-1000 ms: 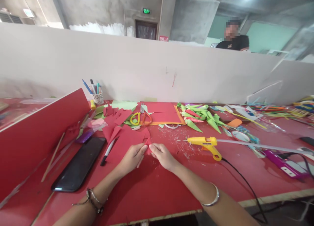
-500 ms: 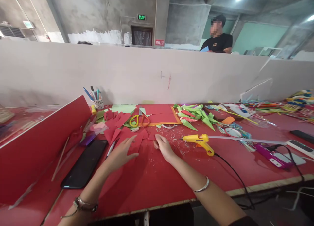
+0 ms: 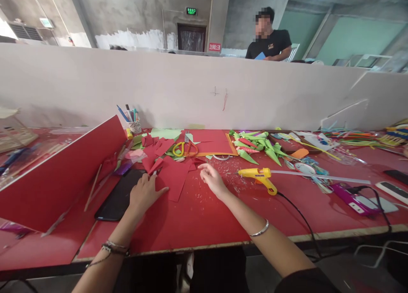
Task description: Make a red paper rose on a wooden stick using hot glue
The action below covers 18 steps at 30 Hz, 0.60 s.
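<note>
My left hand (image 3: 144, 195) is palm down at the left, thumb stretched out to the side. Its fingertips reach the edge of the loose red paper (image 3: 174, 178) and the white end of a pen (image 3: 154, 173); whether they grip the pen is hidden. Beneath that hand and to its left lies a black phone (image 3: 111, 201). My right hand (image 3: 212, 180) hovers over or rests on the table right of the paper, fingers loosely bent and apart, nothing visible in them. Yellow-and-orange-handled scissors (image 3: 185, 149) lie beyond both hands.
A yellow glue gun (image 3: 259, 174) with a long glue stick and black cord lies to the right. Green paper cones (image 3: 255, 144) are heaped behind it. A purple power strip (image 3: 353, 199) sits farther right. A red board (image 3: 73, 174) stands at left; a pen cup (image 3: 134, 125) is behind.
My left hand has moved left and down onto the pen area, uncovering more red paper. My right hand no longer shows the small red paper at its fingertips. The view has shifted slightly.
</note>
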Available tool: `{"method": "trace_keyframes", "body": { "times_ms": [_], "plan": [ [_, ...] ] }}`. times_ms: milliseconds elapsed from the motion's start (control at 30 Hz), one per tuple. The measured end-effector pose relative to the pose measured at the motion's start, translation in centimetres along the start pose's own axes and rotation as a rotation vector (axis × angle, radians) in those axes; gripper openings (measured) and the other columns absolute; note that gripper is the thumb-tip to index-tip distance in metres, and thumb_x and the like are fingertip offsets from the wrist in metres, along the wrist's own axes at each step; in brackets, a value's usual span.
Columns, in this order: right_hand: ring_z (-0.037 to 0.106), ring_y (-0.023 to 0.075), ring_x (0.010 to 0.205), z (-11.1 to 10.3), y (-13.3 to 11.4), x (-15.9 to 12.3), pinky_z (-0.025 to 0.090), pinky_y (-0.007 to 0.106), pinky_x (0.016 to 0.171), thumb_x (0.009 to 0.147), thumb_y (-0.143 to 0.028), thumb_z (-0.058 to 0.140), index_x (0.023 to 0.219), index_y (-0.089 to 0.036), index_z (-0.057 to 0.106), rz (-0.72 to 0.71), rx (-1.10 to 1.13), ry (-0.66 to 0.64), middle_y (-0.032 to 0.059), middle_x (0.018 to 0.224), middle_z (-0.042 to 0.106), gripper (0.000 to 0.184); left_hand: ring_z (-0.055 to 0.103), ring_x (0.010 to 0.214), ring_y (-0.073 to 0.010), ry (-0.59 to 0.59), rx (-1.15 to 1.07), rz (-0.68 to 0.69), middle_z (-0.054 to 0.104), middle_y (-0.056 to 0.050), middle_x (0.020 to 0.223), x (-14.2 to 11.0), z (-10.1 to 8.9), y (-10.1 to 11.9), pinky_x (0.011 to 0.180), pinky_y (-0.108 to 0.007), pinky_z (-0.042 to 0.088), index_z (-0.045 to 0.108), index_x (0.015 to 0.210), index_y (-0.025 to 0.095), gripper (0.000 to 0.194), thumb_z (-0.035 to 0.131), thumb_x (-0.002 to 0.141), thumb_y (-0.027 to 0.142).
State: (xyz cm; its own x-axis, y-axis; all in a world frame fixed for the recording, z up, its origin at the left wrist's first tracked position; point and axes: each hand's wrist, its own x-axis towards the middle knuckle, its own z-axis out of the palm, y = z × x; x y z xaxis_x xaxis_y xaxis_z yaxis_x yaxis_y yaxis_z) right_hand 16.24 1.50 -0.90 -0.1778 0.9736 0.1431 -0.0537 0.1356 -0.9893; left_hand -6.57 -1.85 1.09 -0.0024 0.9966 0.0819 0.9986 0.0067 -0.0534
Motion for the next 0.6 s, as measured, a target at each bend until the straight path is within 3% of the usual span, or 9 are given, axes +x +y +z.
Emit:
{"method": "trace_keyframes", "body": {
  "times_ms": [133, 267, 400, 500, 600],
  "plan": [
    [0.04, 0.0075, 0.053, 0.1, -1.4, -1.3, 0.035, 0.021, 0.052, 0.075, -0.021, 0.048, 0.091, -0.018, 0.051, -0.097, -0.259, -0.209, -0.0042, 0.066, 0.046, 0.016, 0.049, 0.096, -0.0272, 0.076, -0.054, 0.018, 0.049, -0.015, 0.104, 0.0, -0.1, -0.2, 0.074, -0.035, 0.039, 0.055, 0.095, 0.013, 0.035, 0.044, 0.078, 0.041],
    [0.05, 0.0144, 0.081, 0.1, -2.9, -2.5, 0.044, 0.029, 0.073, 0.077, -0.015, 0.046, 0.115, -0.02, 0.039, -0.391, -0.82, -0.293, 0.0048, 0.094, 0.05, 0.039, 0.054, 0.087, -0.0237, 0.228, -0.196, 0.025, 0.059, -0.008, 0.088, 0.2, -0.8, -0.4, 0.074, -0.035, 0.036, 0.055, 0.086, 0.018, 0.022, 0.038, 0.082, 0.031],
    [0.036, 0.0253, 0.112, 0.1, -3.5, -3.5, 0.034, 0.041, 0.094, 0.078, -0.016, 0.052, 0.126, -0.022, 0.032, -0.68, -1.235, -0.281, 0.0122, 0.119, 0.04, 0.053, 0.053, 0.06, -0.0146, 0.112, -0.71, 0.018, 0.054, 0.0, 0.062, 0.6, -1.8, 0.3, 0.057, -0.023, 0.037, 0.051, 0.085, 0.017, 0.025, 0.037, 0.08, 0.038],
    [0.032, 0.0265, 0.116, 0.1, -3.4, -4.3, 0.029, 0.046, 0.097, 0.082, -0.015, 0.047, 0.123, -0.029, 0.04, -0.791, -1.335, -0.218, 0.0091, 0.123, 0.038, 0.044, 0.045, 0.047, -0.0111, -0.049, -1.052, 0.038, 0.044, 0.005, 0.053, -0.2, -2.3, 1.6, 0.047, -0.02, 0.035, 0.046, 0.096, 0.016, 0.028, 0.038, 0.079, 0.036],
    [0.037, 0.0235, 0.112, -0.4, -3.3, -5.3, 0.033, 0.041, 0.094, 0.084, -0.015, 0.044, 0.11, -0.03, 0.053, -0.815, -1.317, -0.222, 0.0048, 0.123, 0.043, 0.032, 0.044, 0.047, -0.0115, -0.166, -1.136, 0.132, 0.041, 0.007, 0.05, -1.9, -2.2, 3.0, 0.047, -0.021, 0.037, 0.042, 0.113, 0.017, 0.037, 0.037, 0.079, 0.032]
  ]
}}
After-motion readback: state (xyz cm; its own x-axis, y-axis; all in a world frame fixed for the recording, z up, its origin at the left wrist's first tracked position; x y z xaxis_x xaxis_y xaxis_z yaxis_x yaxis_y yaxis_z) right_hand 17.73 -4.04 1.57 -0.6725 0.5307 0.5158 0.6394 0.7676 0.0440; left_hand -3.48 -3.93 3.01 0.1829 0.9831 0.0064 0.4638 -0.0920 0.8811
